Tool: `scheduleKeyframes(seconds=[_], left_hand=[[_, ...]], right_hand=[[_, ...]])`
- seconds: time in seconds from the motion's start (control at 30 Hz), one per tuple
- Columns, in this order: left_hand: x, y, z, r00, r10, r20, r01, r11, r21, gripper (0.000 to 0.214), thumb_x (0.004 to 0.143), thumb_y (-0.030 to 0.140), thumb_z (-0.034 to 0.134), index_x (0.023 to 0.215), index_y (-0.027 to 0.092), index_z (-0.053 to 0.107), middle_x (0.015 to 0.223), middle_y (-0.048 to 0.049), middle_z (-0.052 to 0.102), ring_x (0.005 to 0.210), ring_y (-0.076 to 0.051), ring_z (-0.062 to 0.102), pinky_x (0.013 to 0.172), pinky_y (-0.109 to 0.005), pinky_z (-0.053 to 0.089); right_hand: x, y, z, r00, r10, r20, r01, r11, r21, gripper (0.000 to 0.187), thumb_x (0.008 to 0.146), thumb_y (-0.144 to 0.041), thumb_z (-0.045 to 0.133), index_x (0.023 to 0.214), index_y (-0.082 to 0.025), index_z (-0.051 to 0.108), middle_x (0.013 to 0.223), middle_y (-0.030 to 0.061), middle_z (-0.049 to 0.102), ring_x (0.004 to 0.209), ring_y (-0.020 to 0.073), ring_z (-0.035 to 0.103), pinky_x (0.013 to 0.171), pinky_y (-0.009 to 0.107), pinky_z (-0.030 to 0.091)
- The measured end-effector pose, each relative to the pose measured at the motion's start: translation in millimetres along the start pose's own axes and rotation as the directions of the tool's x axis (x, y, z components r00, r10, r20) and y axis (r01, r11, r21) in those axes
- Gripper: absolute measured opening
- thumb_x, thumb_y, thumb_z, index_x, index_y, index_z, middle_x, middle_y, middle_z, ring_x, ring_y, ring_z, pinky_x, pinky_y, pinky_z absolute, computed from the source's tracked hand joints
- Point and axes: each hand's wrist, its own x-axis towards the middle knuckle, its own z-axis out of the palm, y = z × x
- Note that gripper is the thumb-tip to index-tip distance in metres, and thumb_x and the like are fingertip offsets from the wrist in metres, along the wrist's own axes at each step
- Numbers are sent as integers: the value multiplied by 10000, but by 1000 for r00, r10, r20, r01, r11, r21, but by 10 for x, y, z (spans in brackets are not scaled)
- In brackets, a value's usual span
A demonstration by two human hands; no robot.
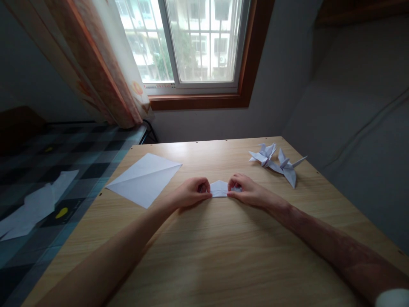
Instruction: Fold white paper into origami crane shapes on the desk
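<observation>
Between my hands lies a small folded piece of white paper (219, 189), low on the wooden table, with a pointed upper edge and a crease running across it. My left hand (194, 191) is closed on its left end, thumb and fingers pinched together. On the opposite end my right hand (242, 187) pinches the paper the same way, and a bit of it shows beneath the fingers. Both ends are partly hidden by my fingers.
A creased square sheet of paper (145, 180) rests on the wooden table (204, 251) to the left. Folded paper cranes (287, 167) stand at the back right. Paper scraps (38, 209) lie on the checked bed (96, 149) beside the table. A window (204, 42) is behind.
</observation>
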Motion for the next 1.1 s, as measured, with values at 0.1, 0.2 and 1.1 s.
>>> scheduleKeyframes(seconds=[0.1, 0.2, 1.1], left_hand=[[13, -44, -34, 999, 4, 48, -3, 1000, -21, 356, 843, 514, 754, 917, 166, 727, 771, 3, 612, 712, -156, 507, 621, -256, 368], [15, -60, -64, 996, 13, 84, -10, 999, -37, 351, 846, 500, 747, 952, 165, 752, 758, 7, 609, 702, -151, 503, 611, -250, 359], [-27, 143, 144, 939, 195, -285, -59, 904, 423, 283, 871, 432, 850, 832, 202, 690, 842, -8, 725, 827, -200, 649, 842, -339, 434]], right_hand=[[-6, -30, -59, 999, 12, 37, -13, 1000, 25, 55, 885, -203, 792, 923, -193, 755, 972, 46, 680, 925, 221, 611, 815, 323, 465], [-5, -28, -93, 998, 15, 57, -18, 998, 52, 52, 881, -195, 775, 932, -195, 762, 977, 43, 683, 918, 218, 616, 814, 319, 477], [-61, -167, -22, 1000, -25, 7, 25, 1000, -2, 175, 836, -152, 732, 1001, -205, 747, 854, 3, 708, 776, 179, 603, 711, 292, 431]])
